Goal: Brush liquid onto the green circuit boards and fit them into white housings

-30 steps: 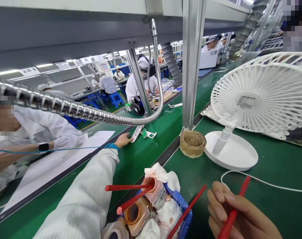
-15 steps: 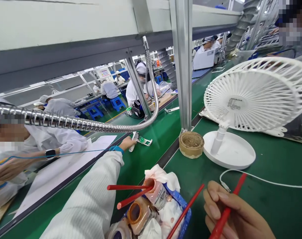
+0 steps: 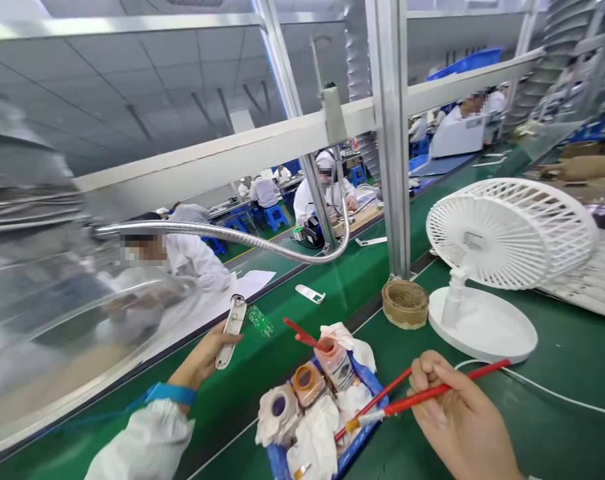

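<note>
My left hand (image 3: 205, 353), with a blue band at the wrist, grips a long white plastic casing (image 3: 231, 333). A green circuit board (image 3: 260, 321) is just right of the casing; whether they are joined I cannot tell. Another white plastic piece (image 3: 310, 294) lies on the green bench farther off. My right hand (image 3: 462, 417) pinches a red-handled brush (image 3: 475, 375), its bristles pointing left over a blue tray (image 3: 363, 437). In that tray stand an open bottle (image 3: 336, 369) with red sticks in it, an orange-rimmed jar (image 3: 307, 385), a stained jar (image 3: 278, 410) and wads of white tissue (image 3: 315, 437).
Right of a metal post (image 3: 392, 167) stands a white fan (image 3: 487, 233) with a trailing cable (image 3: 557, 397). A brown round pot (image 3: 405, 304) sits at the post's foot. A flexible metal hose (image 3: 262, 250) crosses ahead. Co-workers in white sit beyond the bench.
My left hand has come back towards me with the casing and circuit board, leaving one white piece on the bench. My right hand has tilted the brush flatter, bristles over the tray. The view has shifted.
</note>
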Demonstrator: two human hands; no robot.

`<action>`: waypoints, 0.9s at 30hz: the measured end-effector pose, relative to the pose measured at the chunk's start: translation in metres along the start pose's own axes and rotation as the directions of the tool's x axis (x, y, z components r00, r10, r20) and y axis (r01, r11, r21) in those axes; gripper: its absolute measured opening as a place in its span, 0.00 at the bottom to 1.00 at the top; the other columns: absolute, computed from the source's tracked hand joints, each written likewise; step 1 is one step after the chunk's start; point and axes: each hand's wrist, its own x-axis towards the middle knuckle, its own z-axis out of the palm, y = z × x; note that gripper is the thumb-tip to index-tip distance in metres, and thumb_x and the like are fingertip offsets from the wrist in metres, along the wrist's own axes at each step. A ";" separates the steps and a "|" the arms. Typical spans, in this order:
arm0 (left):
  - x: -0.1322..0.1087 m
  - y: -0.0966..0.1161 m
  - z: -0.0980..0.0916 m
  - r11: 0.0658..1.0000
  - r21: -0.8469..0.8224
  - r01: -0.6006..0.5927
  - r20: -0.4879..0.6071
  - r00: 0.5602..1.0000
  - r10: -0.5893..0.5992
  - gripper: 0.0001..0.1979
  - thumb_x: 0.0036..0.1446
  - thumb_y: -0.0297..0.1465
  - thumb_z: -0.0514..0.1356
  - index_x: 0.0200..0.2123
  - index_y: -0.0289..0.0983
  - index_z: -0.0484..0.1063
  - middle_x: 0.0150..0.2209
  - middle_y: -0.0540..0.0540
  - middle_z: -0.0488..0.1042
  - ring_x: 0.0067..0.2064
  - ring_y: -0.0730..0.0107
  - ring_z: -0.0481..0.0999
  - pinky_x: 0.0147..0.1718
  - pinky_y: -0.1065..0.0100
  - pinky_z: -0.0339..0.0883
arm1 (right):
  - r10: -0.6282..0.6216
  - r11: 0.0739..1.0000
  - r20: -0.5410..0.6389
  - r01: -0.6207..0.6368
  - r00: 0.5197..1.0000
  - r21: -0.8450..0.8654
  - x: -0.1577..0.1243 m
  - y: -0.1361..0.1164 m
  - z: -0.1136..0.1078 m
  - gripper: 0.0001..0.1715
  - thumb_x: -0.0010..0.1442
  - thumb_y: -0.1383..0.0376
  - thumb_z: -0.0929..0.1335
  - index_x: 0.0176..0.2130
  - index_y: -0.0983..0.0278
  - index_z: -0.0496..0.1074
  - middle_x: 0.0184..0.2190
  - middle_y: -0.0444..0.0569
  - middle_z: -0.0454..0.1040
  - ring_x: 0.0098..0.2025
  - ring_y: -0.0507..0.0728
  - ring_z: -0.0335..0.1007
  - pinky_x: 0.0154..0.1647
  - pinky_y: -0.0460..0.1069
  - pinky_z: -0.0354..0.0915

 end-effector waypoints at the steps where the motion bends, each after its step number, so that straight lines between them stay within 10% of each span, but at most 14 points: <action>1: -0.023 -0.008 -0.007 0.998 -0.047 -0.039 -0.032 0.999 0.037 0.22 0.37 0.20 0.66 0.39 0.36 0.71 0.37 0.48 0.76 0.42 0.62 0.76 0.39 0.71 0.70 | -0.019 0.999 0.009 0.019 1.000 -0.034 0.001 0.000 -0.001 0.07 0.51 0.64 0.70 0.25 0.64 0.69 0.21 0.43 0.67 0.14 0.44 0.54 0.16 0.40 0.59; 8: -0.169 -0.064 -0.010 0.813 -0.568 -0.127 -0.104 0.991 0.082 0.21 0.39 0.19 0.65 0.41 0.37 0.74 0.39 0.46 0.77 0.48 0.60 0.72 0.55 0.59 0.62 | -0.183 0.896 0.276 0.275 0.944 -0.349 -0.003 0.010 0.010 0.05 0.54 0.66 0.70 0.34 0.59 0.69 0.25 0.46 0.74 0.23 0.51 0.68 0.24 0.44 0.67; 13: -0.236 -0.071 0.007 0.725 -0.689 -0.003 0.062 0.996 0.063 0.19 0.42 0.18 0.64 0.40 0.35 0.76 0.35 0.44 0.77 0.44 0.63 0.75 0.56 0.55 0.59 | -0.152 0.710 0.670 0.552 0.727 -0.437 -0.037 0.021 0.048 0.11 0.60 0.72 0.65 0.41 0.57 0.66 0.32 0.48 0.77 0.27 0.53 0.72 0.26 0.48 0.71; 16: -0.258 -0.069 0.012 0.687 -0.724 0.058 0.142 0.988 0.065 0.22 0.42 0.19 0.64 0.43 0.36 0.75 0.39 0.43 0.77 0.46 0.62 0.74 0.57 0.56 0.57 | -0.095 0.616 0.792 0.660 0.603 -0.429 -0.058 0.023 0.068 0.15 0.60 0.75 0.63 0.43 0.57 0.65 0.34 0.48 0.76 0.28 0.54 0.73 0.30 0.51 0.72; 27: -0.285 -0.070 0.015 0.661 -0.739 0.132 0.240 0.968 0.074 0.22 0.44 0.19 0.62 0.45 0.36 0.74 0.40 0.44 0.77 0.50 0.63 0.71 0.57 0.62 0.56 | 0.088 0.355 0.913 0.844 0.399 -0.403 -0.083 0.031 0.094 0.29 0.50 0.81 0.64 0.46 0.55 0.64 0.34 0.46 0.77 0.31 0.55 0.76 0.32 0.49 0.73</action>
